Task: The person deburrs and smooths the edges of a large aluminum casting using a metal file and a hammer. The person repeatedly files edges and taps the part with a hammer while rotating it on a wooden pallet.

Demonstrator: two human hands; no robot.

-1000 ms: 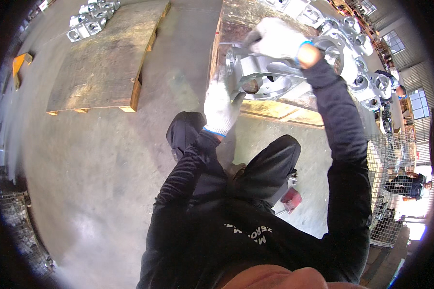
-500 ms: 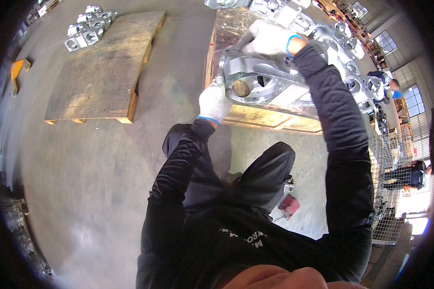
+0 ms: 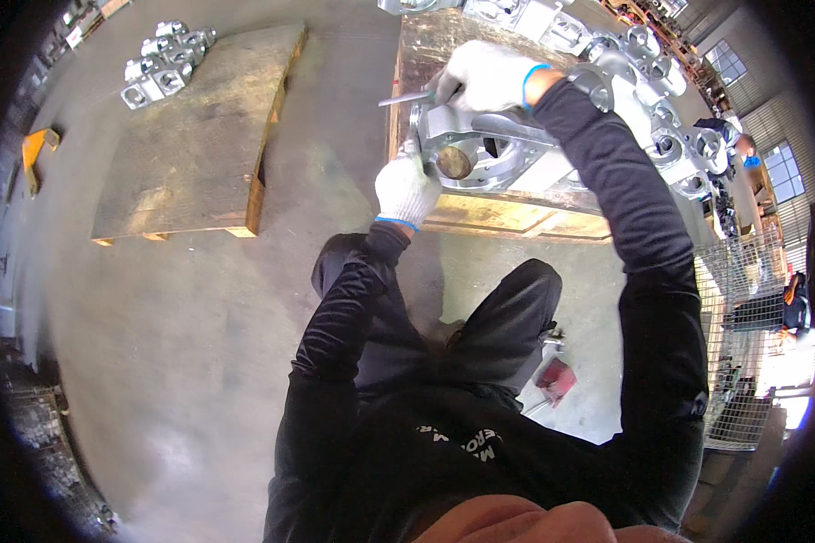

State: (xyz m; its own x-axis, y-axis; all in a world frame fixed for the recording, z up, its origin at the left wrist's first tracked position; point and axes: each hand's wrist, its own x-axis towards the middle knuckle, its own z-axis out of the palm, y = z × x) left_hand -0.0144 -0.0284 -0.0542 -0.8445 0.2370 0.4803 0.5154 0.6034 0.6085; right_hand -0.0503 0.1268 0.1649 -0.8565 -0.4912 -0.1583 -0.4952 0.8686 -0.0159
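Head view, casting: I see the grey cast-metal housing lying on the near edge of the wooden pallet.
Left hand: white knit glove, clasped against the housing's near side.
Right hand: gloved, wrapped around a thin metal rod.
Open room: bare concrete floor spreads left.
Other pallet: worn wood, well apart.

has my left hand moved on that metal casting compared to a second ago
Yes. The left hand has come up from below the metal casting to its near-left corner, beside the round bore, closer to the wooden pallet edge. The right hand grips a thin tool on top.
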